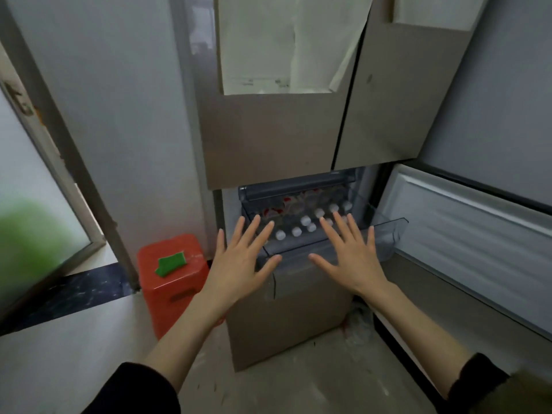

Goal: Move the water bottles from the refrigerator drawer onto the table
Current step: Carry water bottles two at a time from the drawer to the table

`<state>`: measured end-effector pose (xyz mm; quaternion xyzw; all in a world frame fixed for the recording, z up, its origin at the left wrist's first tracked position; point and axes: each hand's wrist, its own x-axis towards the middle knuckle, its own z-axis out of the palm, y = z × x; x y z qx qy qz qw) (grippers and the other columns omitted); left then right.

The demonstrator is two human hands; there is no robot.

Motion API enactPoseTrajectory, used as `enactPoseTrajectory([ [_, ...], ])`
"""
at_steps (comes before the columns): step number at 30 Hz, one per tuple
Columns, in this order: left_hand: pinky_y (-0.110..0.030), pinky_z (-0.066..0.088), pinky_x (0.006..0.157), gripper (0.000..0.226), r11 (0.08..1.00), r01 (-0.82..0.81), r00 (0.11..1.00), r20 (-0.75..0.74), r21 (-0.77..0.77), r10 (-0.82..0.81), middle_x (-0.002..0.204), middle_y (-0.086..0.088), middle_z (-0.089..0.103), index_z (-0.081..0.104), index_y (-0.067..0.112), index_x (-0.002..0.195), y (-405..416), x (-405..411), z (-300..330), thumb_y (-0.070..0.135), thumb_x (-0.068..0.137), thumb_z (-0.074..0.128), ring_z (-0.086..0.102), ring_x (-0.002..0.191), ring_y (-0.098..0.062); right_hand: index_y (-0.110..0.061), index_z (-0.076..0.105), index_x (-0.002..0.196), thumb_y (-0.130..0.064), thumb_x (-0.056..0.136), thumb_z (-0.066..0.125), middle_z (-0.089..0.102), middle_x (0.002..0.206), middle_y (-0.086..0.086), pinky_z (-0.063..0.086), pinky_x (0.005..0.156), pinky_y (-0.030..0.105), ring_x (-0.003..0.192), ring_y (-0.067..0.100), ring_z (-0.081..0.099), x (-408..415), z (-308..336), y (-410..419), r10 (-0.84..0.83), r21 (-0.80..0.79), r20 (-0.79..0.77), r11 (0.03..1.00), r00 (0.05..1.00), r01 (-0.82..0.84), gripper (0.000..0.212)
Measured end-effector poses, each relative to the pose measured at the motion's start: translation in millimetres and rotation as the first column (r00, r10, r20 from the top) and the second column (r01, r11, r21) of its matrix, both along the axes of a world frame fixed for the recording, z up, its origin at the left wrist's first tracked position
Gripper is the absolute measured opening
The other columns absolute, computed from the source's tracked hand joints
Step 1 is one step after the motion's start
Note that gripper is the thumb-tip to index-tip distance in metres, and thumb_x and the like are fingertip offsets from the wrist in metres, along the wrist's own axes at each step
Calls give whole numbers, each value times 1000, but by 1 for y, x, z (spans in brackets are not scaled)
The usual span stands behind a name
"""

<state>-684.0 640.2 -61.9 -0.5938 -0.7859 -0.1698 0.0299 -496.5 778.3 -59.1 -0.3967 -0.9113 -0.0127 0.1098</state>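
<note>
1. A dusty concrete floor is running up to a brown-fronted refrigerator standing against a grey wall, with a red plastic stool carrying a green patch sitting just beside its left foot and a frosted window panel leaning in at the far left.
2. The lower right door is hanging wide open, which is what is letting the clear drawer slide forward out of the cabinet.
3. The water bottles are lying packed inside that drawer, their white caps pointing toward the person and red labels showing further back; none is out yet, and no table is appearing in view.
4. The left hand is hovering over the drawer's left front corner with its fingers spread straight and grasping nothing.
5. The right hand is mirroring it over the right front, fingers splayed and likewise empty, their tips lying over the nearest caps; whether they are touching them is not clear.
6. Both palms are facing down, probably because the person is reaching in to pick bottles from the front row, so the task seems to be only beginning.
</note>
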Motion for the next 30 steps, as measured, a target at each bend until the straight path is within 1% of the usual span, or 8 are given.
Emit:
enactPoseTrajectory([
  [6,-44,-12,113,64,997,21,996,83,-76,-14,154,13,-12,-10,46,141,107,10,-31,65,88,21,-21,140,-12,-37,-3,147,-69,85,30,-12,158,-4,-14,112,51,144,16,-15,2,-27,104,51,-103,11,993,999,-49,77],
  [15,-49,0,115,66,960,-130,932,300,-249,204,158,6,0,3,36,147,225,18,-68,56,92,34,-6,145,-19,-29,3,149,-61,90,32,-1,159,0,-12,114,43,145,19,-7,-9,-50,235,207,-270,40,944,978,-189,73],
  [18,-44,16,114,63,960,-171,872,419,-221,252,155,-3,20,18,25,147,247,14,-76,43,93,45,16,143,-22,-18,20,148,-51,94,39,23,154,8,7,116,43,143,24,16,-24,-60,258,199,-360,-12,914,980,-190,66],
  [20,-32,28,107,56,960,-216,813,512,-177,277,147,-10,38,32,15,143,261,10,-82,32,93,51,34,135,-24,-8,42,136,-40,94,46,50,135,16,34,103,38,126,31,43,-35,-67,268,100,-429,-137,891,986,-150,53],
  [21,-29,32,104,52,952,-245,784,540,-184,306,143,-11,43,37,11,140,268,8,-84,29,93,52,40,132,-25,-5,50,129,-34,94,49,58,124,17,41,94,36,117,33,50,-41,-70,273,33,-481,-197,868,980,-126,45],
  [24,-30,39,97,43,901,-350,612,666,-255,427,134,-12,52,47,9,132,292,-3,-92,25,93,52,50,122,-28,1,57,118,-25,95,50,63,116,20,44,92,36,112,34,55,-60,-78,288,-128,-675,-227,736,966,-61,36],
  [27,-32,47,83,25,836,-463,240,866,-295,438,116,-12,61,58,7,115,313,-5,-98,17,93,53,59,94,-24,-3,59,118,-26,96,45,60,123,19,43,92,34,113,34,54,-79,-85,306,-183,-779,-154,627,971,-5,34],
  [30,-30,48,72,17,815,-470,11,921,-339,390,104,-9,61,60,5,106,332,-4,-106,13,91,55,57,91,-22,-2,57,121,-24,97,42,57,127,19,44,98,42,116,35,53,-99,-93,319,-197,-849,-120,529,973,3,36],
])
